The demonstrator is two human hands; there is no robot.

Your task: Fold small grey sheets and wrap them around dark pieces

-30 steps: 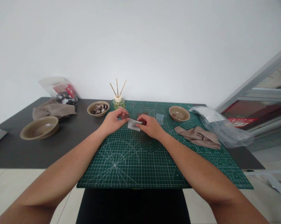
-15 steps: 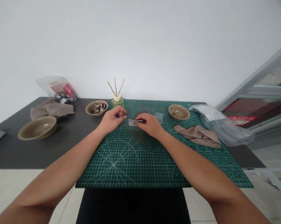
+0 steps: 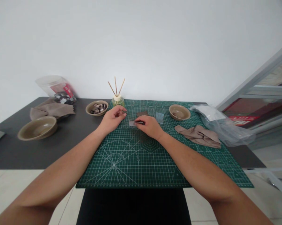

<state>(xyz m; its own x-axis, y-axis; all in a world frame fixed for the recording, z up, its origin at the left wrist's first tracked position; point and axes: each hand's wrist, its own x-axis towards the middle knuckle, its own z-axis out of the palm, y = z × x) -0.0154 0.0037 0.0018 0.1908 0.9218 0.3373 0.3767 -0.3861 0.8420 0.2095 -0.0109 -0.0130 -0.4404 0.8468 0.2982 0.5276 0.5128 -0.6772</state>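
Both my hands rest near the far middle of a green cutting mat [image 3: 136,159]. My right hand [image 3: 149,126] pinches a small grey strip [image 3: 132,123] that lies flat just above the mat, its fingers closed on it. My left hand [image 3: 112,118] is curled beside it, thumb and fingers pinched on something small and dark that I cannot make out. A brown square piece [image 3: 142,113] and a small blue-grey piece [image 3: 160,117] lie just beyond my hands.
A reed diffuser [image 3: 117,99] stands behind my hands. A bowl of small dark pieces [image 3: 97,108], an empty bowl [image 3: 37,127], a folded cloth [image 3: 52,109] and a tipped clear jar [image 3: 57,89] are left. Another bowl [image 3: 179,112], a beige cloth [image 3: 199,135] and a plastic bag [image 3: 221,125] are right.
The grey strip went from tilted up to lying flat near the mat. My left hand drew slightly away from it, and both hands shifted a little farther from me.
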